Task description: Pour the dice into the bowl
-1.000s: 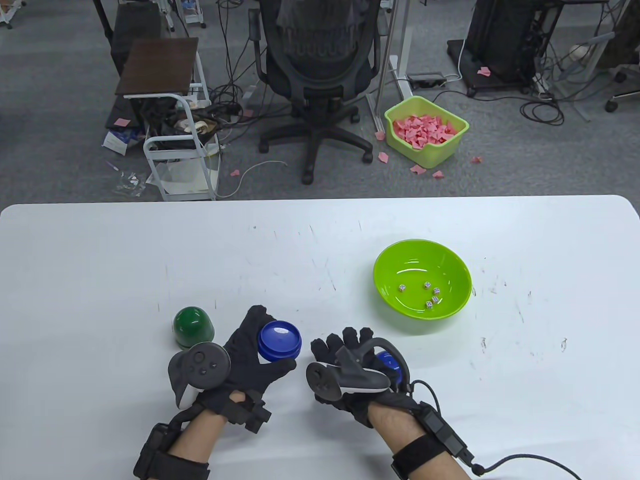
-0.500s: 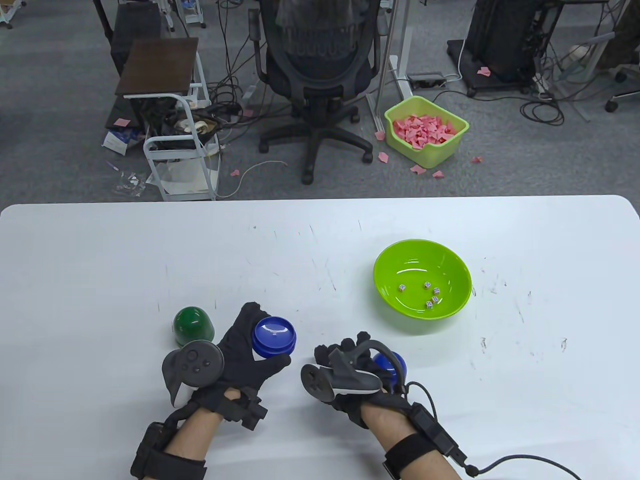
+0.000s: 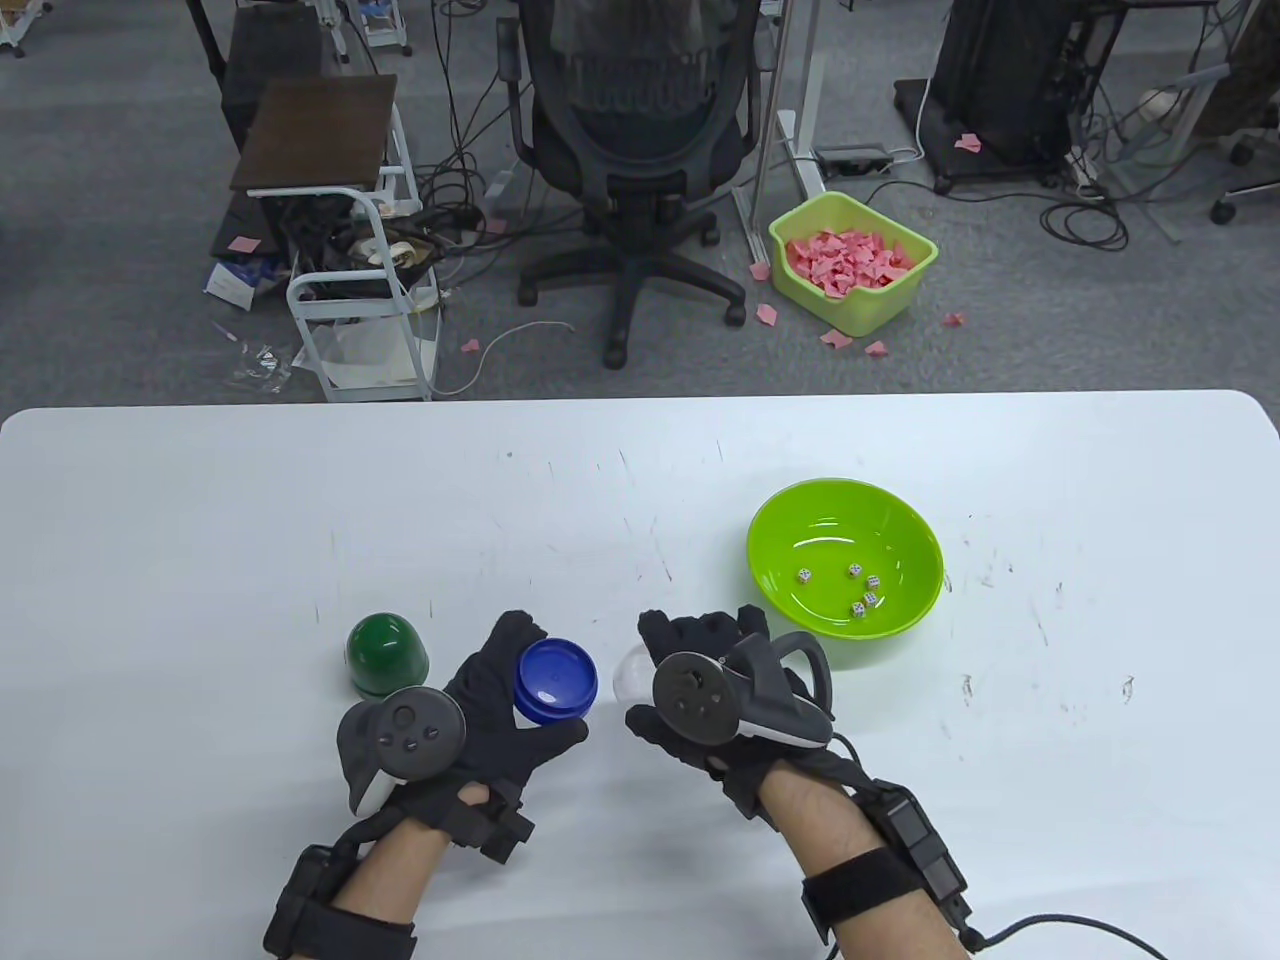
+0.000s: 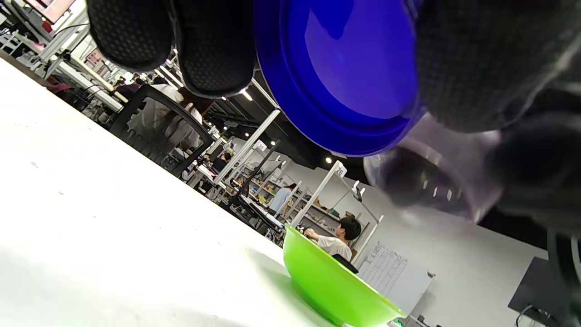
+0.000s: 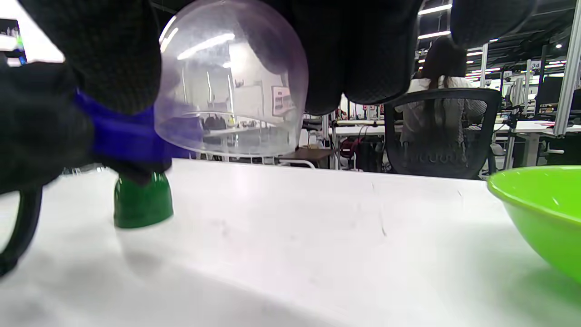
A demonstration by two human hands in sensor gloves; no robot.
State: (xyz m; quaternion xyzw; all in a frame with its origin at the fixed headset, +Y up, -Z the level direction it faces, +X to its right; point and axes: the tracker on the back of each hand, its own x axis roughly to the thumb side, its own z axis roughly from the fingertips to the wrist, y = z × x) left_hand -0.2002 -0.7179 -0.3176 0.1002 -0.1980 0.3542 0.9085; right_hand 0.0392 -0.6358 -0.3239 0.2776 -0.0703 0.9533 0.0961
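My left hand (image 3: 545, 690) holds a round blue base (image 3: 556, 680) just above the table; it fills the top of the left wrist view (image 4: 345, 77). My right hand (image 3: 690, 650) holds a clear plastic dome (image 3: 630, 675) close beside the blue base; the dome is mouth-down in the right wrist view (image 5: 231, 91) and looks empty. The lime green bowl (image 3: 900, 520) stands to the right with several white dice (image 3: 860, 590) in it. It also shows in the wrist views (image 4: 331, 286) (image 5: 540, 209).
A dark green domed cup (image 3: 386, 655) stands mouth-down on the white table (image 3: 300, 500), left of my left hand; it also shows in the right wrist view (image 5: 143, 202). Beyond the table's far edge are an office chair (image 3: 630, 130) and a floor bin (image 3: 850, 260).
My right hand has turned and moved up and left toward the left hand, bringing the clear dome into view beside the blue base. The left hand has barely shifted.
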